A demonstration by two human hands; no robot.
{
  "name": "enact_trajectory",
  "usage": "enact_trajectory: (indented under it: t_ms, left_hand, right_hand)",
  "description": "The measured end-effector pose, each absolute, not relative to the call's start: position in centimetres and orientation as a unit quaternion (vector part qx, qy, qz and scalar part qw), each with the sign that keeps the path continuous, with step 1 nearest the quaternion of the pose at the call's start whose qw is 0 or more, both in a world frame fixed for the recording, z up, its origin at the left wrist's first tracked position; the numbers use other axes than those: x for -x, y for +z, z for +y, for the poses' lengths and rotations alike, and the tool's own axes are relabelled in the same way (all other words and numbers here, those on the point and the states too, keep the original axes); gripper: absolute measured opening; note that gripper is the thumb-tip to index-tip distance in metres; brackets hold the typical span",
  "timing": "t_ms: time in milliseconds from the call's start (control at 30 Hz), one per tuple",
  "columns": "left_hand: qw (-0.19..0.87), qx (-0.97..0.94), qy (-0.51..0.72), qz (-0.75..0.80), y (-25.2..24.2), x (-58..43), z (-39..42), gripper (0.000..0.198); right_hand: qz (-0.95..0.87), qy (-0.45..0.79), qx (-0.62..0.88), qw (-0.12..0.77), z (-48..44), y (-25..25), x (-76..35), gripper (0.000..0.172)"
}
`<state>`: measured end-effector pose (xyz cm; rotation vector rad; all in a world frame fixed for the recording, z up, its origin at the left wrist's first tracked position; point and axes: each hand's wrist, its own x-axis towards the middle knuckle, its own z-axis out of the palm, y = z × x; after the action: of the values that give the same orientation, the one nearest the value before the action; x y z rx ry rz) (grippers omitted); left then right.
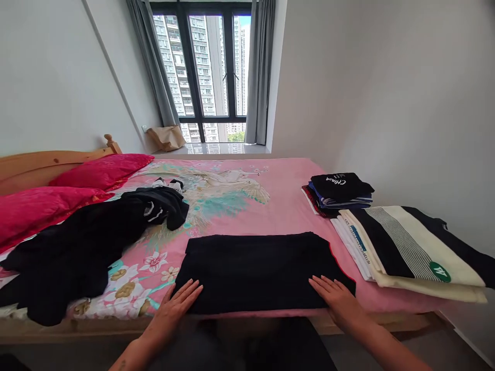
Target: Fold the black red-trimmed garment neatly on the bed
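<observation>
A black garment [255, 268] lies folded into a long flat strip near the front edge of the bed, with a thin red line along its right side. On its left end rests my left hand [178, 304], fingers stretched out and lying flat. My right hand [336, 297] lies palm down on the right end, its fingers also extended. Neither hand grips the cloth. Whether the garment is a shirt or trousers I cannot tell.
Rumpled dark clothes [81, 247] lie at the left, by the red pillows [104, 171]. To the right are a stack of folded clothes [340, 190] and a larger cream-and-black folded pile [410, 252]. A paper bag [167, 138] sits on the windowsill. The pink patterned bedsheet [282, 201] covers the bed.
</observation>
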<state>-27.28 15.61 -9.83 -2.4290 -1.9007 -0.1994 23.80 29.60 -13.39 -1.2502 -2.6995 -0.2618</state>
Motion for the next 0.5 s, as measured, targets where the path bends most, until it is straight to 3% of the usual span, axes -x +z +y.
enact_trajectory:
  t_ms: [100, 267, 367, 500]
  left_hand:
    - [0.033, 0.786, -0.077, -0.613, -9.1, 26.6, 14.7, 0.055]
    - [0.069, 0.763, -0.156, -0.623, -6.6, 24.7, 19.0, 0.038]
    - [0.070, 0.760, -0.157, -0.627, -6.2, 23.1, 23.4, 0.040]
    - [0.047, 0.774, -0.092, -0.624, -7.0, 21.6, 27.9, 0.045]
  right_hand:
    - [-0.908, -0.029, 0.405, 0.100, 28.4, -12.1, -23.0, 0.075]
    - [-0.883, 0.120, 0.417, 0.178, 28.3, -5.4, -16.0, 0.043]
    - [-0.867, 0.181, 0.413, 0.212, 28.9, -3.4, -9.4, 0.041]
    - [-0.872, 0.196, 0.404, 0.197, 30.9, -4.2, -2.2, 0.045]
